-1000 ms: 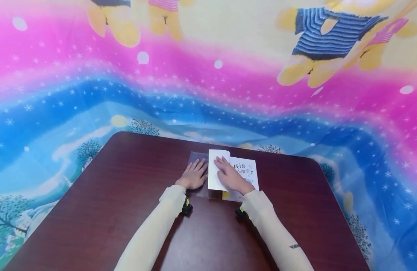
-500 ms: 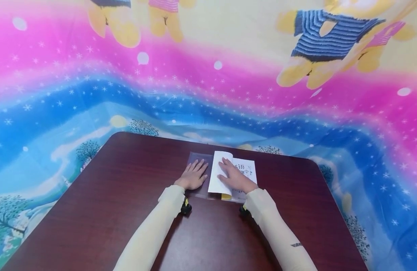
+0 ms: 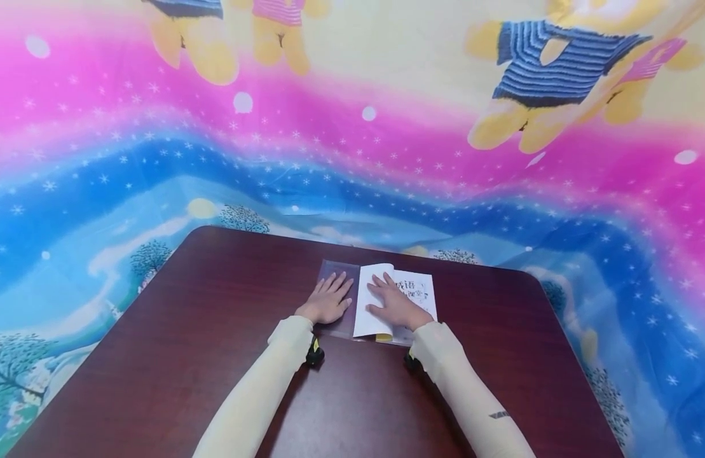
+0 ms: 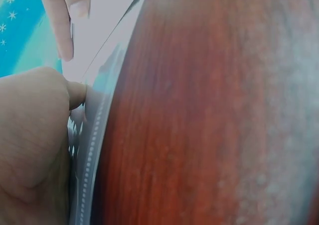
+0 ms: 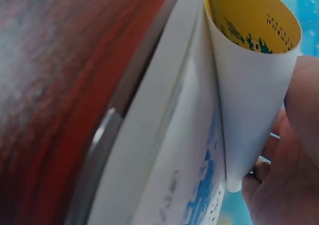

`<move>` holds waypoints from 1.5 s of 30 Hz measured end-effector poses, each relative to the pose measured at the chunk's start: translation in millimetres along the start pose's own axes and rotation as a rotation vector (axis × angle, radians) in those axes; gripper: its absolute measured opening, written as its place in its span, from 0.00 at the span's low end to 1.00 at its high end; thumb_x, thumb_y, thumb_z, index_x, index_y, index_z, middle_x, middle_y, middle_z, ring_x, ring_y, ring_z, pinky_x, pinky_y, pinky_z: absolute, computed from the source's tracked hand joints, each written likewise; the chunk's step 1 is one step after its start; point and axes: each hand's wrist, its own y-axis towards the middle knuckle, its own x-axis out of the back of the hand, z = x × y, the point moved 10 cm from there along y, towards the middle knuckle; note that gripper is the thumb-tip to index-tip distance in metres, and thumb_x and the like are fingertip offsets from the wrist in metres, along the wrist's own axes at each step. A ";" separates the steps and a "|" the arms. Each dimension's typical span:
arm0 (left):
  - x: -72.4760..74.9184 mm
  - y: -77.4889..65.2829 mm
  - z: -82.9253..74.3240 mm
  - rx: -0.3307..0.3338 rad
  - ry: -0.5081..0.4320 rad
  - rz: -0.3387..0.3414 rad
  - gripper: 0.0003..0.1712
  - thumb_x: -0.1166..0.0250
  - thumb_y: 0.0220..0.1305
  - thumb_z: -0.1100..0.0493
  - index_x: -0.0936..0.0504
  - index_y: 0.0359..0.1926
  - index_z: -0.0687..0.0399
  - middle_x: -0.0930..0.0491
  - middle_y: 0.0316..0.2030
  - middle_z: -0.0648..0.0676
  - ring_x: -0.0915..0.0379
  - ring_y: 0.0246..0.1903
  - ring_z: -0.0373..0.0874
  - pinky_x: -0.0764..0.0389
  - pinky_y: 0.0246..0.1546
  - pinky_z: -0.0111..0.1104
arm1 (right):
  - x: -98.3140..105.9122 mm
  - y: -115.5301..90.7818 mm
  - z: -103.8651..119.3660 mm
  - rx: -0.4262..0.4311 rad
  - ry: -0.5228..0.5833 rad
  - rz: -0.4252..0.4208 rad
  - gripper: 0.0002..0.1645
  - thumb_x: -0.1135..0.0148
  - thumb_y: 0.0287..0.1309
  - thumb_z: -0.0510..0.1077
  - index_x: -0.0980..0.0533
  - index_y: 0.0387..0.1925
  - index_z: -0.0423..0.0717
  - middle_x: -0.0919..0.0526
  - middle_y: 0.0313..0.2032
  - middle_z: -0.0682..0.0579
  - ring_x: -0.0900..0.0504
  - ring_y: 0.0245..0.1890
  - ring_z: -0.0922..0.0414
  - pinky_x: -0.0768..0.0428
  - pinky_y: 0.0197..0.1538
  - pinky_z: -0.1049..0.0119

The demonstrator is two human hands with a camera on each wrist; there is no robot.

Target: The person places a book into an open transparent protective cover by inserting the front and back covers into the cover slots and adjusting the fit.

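Observation:
A book (image 3: pixel 407 286) lies with its cover turned back to the left, showing a white title page with Chinese characters. The turned-back cover (image 3: pixel 366 323) is white inside; its yellow outer face (image 5: pixel 254 13) curls in the right wrist view. To the left stretches a clear plastic book jacket (image 3: pixel 339 269), with a ridged edge strip (image 4: pixel 92 145) in the left wrist view. My left hand (image 3: pixel 328 299) rests flat on this plastic, fingers spread. My right hand (image 3: pixel 399 305) presses on the white inside of the cover with spread fingers. The palms hide parts of both.
Under everything is a dark red-brown wooden table (image 3: pixel 215 337) with rounded far corners. Behind it hangs a colourful curtain (image 3: pixel 306 127) with bears and snowflakes. A black wrist camera (image 3: pixel 314 353) sits under the left cuff.
My right hand has shifted slightly right, and the turned-back cover has come down nearer the plastic at its lower left. The left hand has stayed in place.

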 end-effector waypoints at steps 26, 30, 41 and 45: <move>1.6 -0.9 -1.8 -0.001 -0.003 -0.020 0.35 0.61 0.81 0.43 0.51 0.82 0.47 0.59 0.82 0.53 0.68 0.81 0.54 0.64 0.79 0.50 | -7.8 5.7 5.0 -0.070 -0.122 0.029 0.37 0.40 0.71 0.51 0.35 0.74 0.38 0.44 0.77 0.37 0.57 0.80 0.38 0.50 0.79 0.44; 2.7 -0.8 -2.0 0.001 -0.002 -0.020 0.35 0.61 0.81 0.42 0.51 0.82 0.47 0.59 0.82 0.53 0.68 0.81 0.53 0.64 0.79 0.50 | -8.3 7.4 4.8 -0.067 -0.136 0.031 0.37 0.40 0.71 0.51 0.35 0.74 0.38 0.44 0.77 0.37 0.56 0.80 0.38 0.50 0.79 0.44; 2.7 -4.2 -1.9 0.009 -0.024 0.018 0.35 0.61 0.81 0.42 0.52 0.82 0.47 0.61 0.82 0.53 0.70 0.81 0.53 0.65 0.80 0.49 | -11.1 8.0 6.1 -0.074 -0.155 0.040 0.37 0.42 0.73 0.53 0.36 0.74 0.39 0.44 0.77 0.38 0.56 0.80 0.38 0.50 0.79 0.45; 2.6 -2.8 -1.4 0.012 -0.032 0.020 0.36 0.60 0.81 0.42 0.52 0.82 0.46 0.61 0.82 0.52 0.69 0.81 0.52 0.65 0.80 0.49 | -10.6 9.4 6.3 -0.077 -0.173 0.040 0.37 0.43 0.73 0.54 0.36 0.75 0.40 0.43 0.77 0.38 0.56 0.80 0.39 0.50 0.79 0.45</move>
